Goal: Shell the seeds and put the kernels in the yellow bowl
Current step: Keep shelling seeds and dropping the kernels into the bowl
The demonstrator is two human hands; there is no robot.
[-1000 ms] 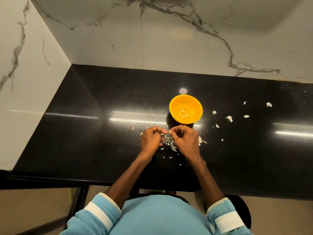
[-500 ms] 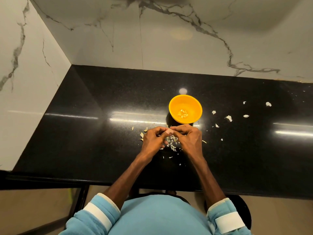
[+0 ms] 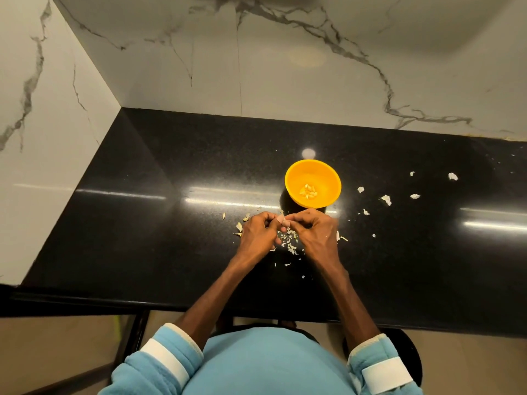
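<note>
Two hands, left hand [image 3: 258, 232] and right hand [image 3: 313, 232], pinching one seed [image 3: 284, 222] at fingertips, just near of yellow bowl [image 3: 328, 178] on desk [image 3: 171, 223]. Probably tiny, light, slippery, brittle-shelled; best pinched at edges.

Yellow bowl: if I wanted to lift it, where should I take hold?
Probably the rim of the yellow bowl, pinched from above on its right side: it stands upright and flares wide, the kernels lie low inside, and the left hand and right hand crowd its near edge.
</note>
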